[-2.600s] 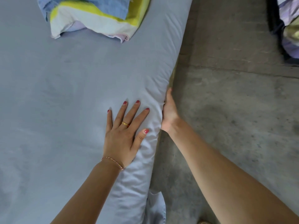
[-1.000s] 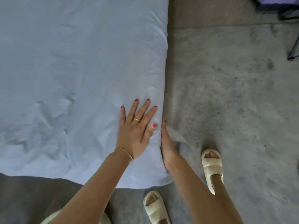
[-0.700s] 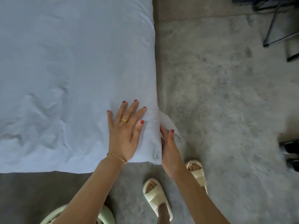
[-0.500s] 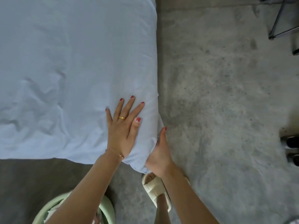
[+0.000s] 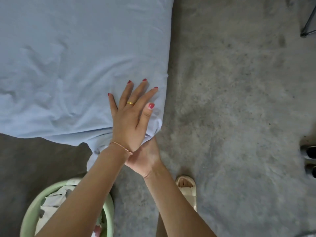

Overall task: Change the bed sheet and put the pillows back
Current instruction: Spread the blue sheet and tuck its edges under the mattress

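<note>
Left hand (image 5: 131,117) flat on bed sheet (image 5: 71,62) corner

Both forearms are bare, with no sleeve in sight up to the bottom edge of the view. The left hand (image 5: 130,120) has its nails painted a glossy red, and a plain gold band ring (image 5: 130,103) sits on one of its middle fingers. A thin twisted bracelet of pink and gold cord (image 5: 120,146) circles the left wrist. The right hand (image 5: 145,157) shows no ring or band on the part that can be seen; its fingers are hidden. One foot wears a cream, chunky padded open-toe sandal (image 5: 187,189) with a wide strap, possibly of foam or soft rubber.
</note>
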